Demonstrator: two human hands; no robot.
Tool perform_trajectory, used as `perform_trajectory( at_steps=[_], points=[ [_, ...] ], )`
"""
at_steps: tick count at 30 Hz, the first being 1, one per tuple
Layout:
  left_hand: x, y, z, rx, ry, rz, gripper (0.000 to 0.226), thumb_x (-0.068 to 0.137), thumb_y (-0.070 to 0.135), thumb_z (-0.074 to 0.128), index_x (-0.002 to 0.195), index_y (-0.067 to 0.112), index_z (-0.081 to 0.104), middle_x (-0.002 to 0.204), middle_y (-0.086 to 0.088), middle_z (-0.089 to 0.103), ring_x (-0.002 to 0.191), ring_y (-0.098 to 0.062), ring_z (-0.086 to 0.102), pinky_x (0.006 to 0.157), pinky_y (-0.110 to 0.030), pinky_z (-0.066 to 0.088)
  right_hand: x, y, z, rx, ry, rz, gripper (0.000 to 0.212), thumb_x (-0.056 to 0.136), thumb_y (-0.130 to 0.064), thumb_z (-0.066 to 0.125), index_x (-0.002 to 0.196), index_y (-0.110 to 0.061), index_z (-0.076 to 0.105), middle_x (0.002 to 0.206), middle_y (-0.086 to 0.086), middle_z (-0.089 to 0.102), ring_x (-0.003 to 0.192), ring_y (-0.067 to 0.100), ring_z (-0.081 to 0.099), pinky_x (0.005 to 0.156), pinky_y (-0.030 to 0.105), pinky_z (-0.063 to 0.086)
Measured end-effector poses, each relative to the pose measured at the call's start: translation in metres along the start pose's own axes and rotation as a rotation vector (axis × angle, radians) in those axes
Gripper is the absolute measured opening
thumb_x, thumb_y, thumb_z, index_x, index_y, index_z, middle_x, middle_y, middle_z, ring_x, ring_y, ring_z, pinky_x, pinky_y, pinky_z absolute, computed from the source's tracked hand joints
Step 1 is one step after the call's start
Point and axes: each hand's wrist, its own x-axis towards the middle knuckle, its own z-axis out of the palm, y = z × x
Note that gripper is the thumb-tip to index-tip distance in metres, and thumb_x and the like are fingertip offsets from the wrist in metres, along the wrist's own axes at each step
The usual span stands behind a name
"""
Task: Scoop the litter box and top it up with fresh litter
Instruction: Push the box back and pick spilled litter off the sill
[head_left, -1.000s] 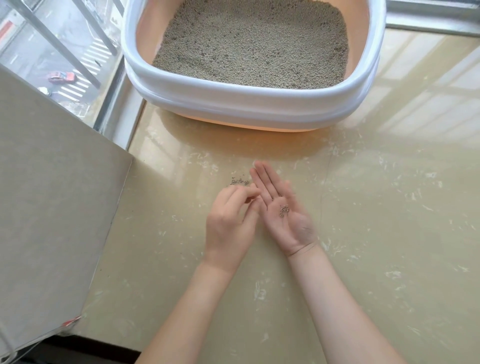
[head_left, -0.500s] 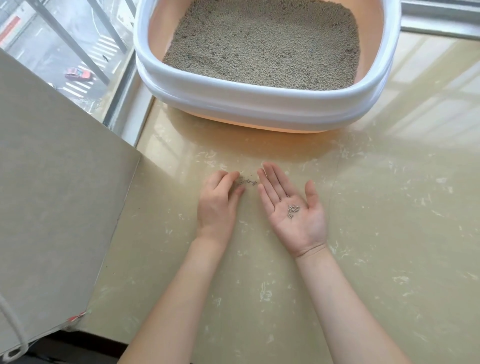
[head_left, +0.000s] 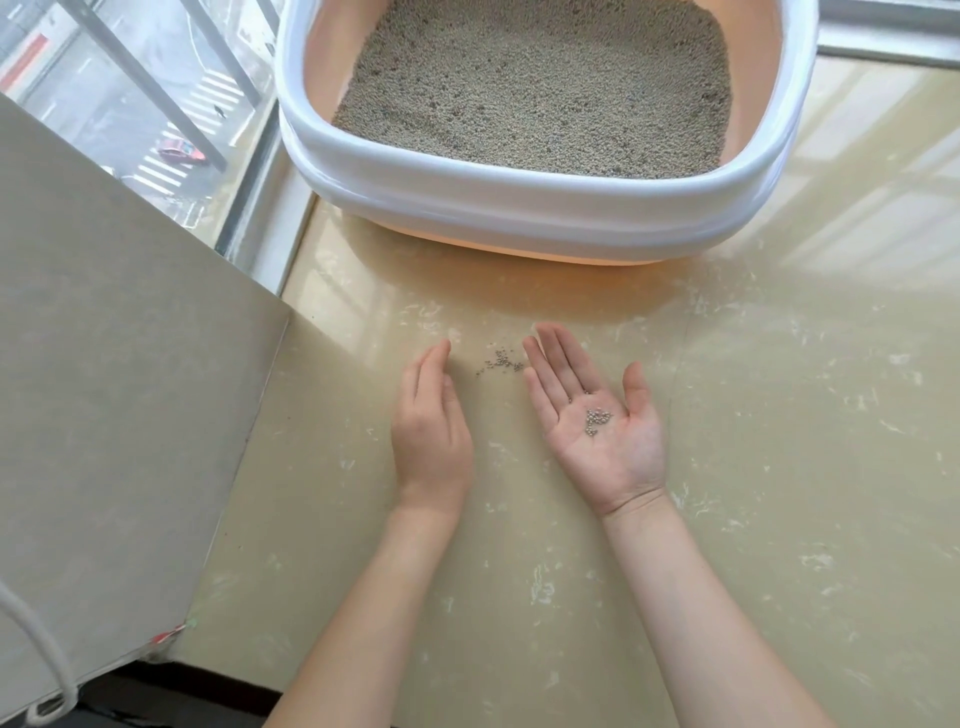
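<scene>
Litter box (head_left: 545, 218), white-rimmed with a peach tub, standing on the glossy tiled floor (head_left: 779, 415) beside the window (head_left: 130, 104), its bed of grey litter (head_left: 540, 88) lying fairly level and well below the rim. Just in front of it a small cluster of spilled granules (head_left: 500, 359) lies on the floor between the two hands. The right hand (head_left: 597, 421) lies palm up, fingers straight and spread, with a little heap of collected granules (head_left: 597, 418) resting loose in the hollow of the palm; nothing is gripped. The left hand (head_left: 431, 421) stands on its edge just left of the spill, fingers straight and together, holding nothing. The likely risk: the flat palm offers no wall, so any tilt on the way to the box would roll the pellets off. A quick sweep by the left hand could also scatter the hard round pellets across the slick tile rather than gather them, some toward the wall panel (head_left: 104, 364) at the left.
</scene>
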Motion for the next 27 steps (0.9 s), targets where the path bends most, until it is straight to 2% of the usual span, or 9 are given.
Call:
perform_trajectory(
  at_steps=[4, 7, 11, 15, 17, 19, 22, 24, 27],
  points=[
    [0.006, 0.014, 0.026, -0.060, -0.042, -0.054, 0.039, 0.099, 0.009, 0.035, 0.134, -0.002, 0.050, 0.135, -0.016, 0.051, 0.125, -0.025, 0.048, 0.104, -0.009, 0.026, -0.001, 0.002, -0.001, -0.007, 0.015, -0.006, 0.060, 0.101, -0.035, 0.024, 0.143, 0.006, 0.037, 0.151, 0.019, 0.034, 0.143, 0.033, 0.027, 0.120, 0.043, 0.016],
    [0.024, 0.028, 0.044, -0.127, -0.094, -0.041, 0.039, 0.099, 0.010, 0.034, 0.131, -0.002, 0.052, 0.132, -0.016, 0.053, 0.121, -0.026, 0.050, 0.101, -0.014, 0.032, -0.002, 0.002, 0.000, 0.013, 0.024, -0.009, 0.059, 0.100, -0.034, 0.025, 0.142, 0.006, 0.038, 0.150, 0.020, 0.035, 0.143, 0.033, 0.027, 0.120, 0.043, 0.016],
    [0.037, 0.037, 0.054, -0.226, -0.167, 0.015, 0.036, 0.096, 0.009, 0.036, 0.123, -0.001, 0.057, 0.123, -0.014, 0.059, 0.113, -0.017, 0.051, 0.097, -0.008, 0.033, -0.002, 0.001, 0.001, 0.069, 0.047, 0.005, 0.062, 0.101, -0.036, 0.022, 0.140, 0.008, 0.040, 0.149, 0.022, 0.037, 0.142, 0.033, 0.029, 0.120, 0.040, 0.016],
    [0.032, 0.037, 0.032, -0.417, -0.200, -0.107, 0.031, 0.097, 0.014, 0.038, 0.117, 0.004, 0.061, 0.114, -0.007, 0.064, 0.110, -0.014, 0.060, 0.097, -0.031, 0.047, -0.003, 0.000, 0.001, 0.072, 0.042, 0.024, 0.063, 0.101, -0.037, 0.021, 0.140, 0.008, 0.040, 0.149, 0.022, 0.037, 0.142, 0.034, 0.029, 0.120, 0.042, 0.014],
    [0.029, 0.028, 0.015, -0.361, -0.175, -0.064, 0.029, 0.097, 0.013, 0.042, 0.118, 0.006, 0.060, 0.113, -0.005, 0.063, 0.109, -0.013, 0.059, 0.096, -0.033, 0.048, -0.003, 0.000, 0.001, 0.063, 0.044, 0.024, 0.062, 0.101, -0.037, 0.020, 0.140, 0.007, 0.040, 0.149, 0.021, 0.037, 0.142, 0.033, 0.029, 0.120, 0.041, 0.013],
    [0.026, 0.013, -0.002, -0.205, -0.198, 0.013, 0.032, 0.092, 0.016, 0.050, 0.122, 0.007, 0.058, 0.112, -0.002, 0.060, 0.108, -0.013, 0.057, 0.096, -0.031, 0.046, -0.003, 0.000, 0.001, 0.065, 0.035, 0.023, 0.062, 0.101, -0.037, 0.020, 0.140, 0.007, 0.040, 0.149, 0.020, 0.037, 0.142, 0.032, 0.029, 0.120, 0.041, 0.013],
    [0.022, -0.007, -0.013, 0.058, -0.290, 0.094, 0.062, 0.077, 0.040, 0.063, 0.130, 0.007, 0.054, 0.115, -0.004, 0.053, 0.108, -0.016, 0.048, 0.098, -0.024, 0.038, -0.004, 0.000, 0.001, 0.072, 0.026, 0.016, 0.063, 0.102, -0.038, 0.019, 0.140, 0.008, 0.040, 0.149, 0.021, 0.038, 0.142, 0.032, 0.029, 0.120, 0.041, 0.015],
    [0.022, -0.011, -0.005, 0.171, -0.306, 0.191, 0.078, 0.069, 0.056, 0.063, 0.128, 0.006, 0.057, 0.114, -0.008, 0.054, 0.106, -0.018, 0.042, 0.096, -0.022, 0.033, -0.004, 0.001, 0.000, 0.073, 0.028, 0.010, 0.063, 0.102, -0.038, 0.018, 0.140, 0.007, 0.040, 0.149, 0.021, 0.038, 0.143, 0.032, 0.028, 0.120, 0.041, 0.014],
    [0.031, -0.007, 0.014, 0.128, -0.294, 0.294, 0.065, 0.074, 0.052, 0.062, 0.119, 0.005, 0.064, 0.103, -0.009, 0.060, 0.095, -0.018, 0.044, 0.086, -0.028, 0.041, -0.003, 0.001, -0.001, 0.081, 0.020, 0.007, 0.062, 0.102, -0.037, 0.019, 0.140, 0.008, 0.039, 0.149, 0.021, 0.037, 0.143, 0.032, 0.026, 0.120, 0.042, 0.014]
  ],
)
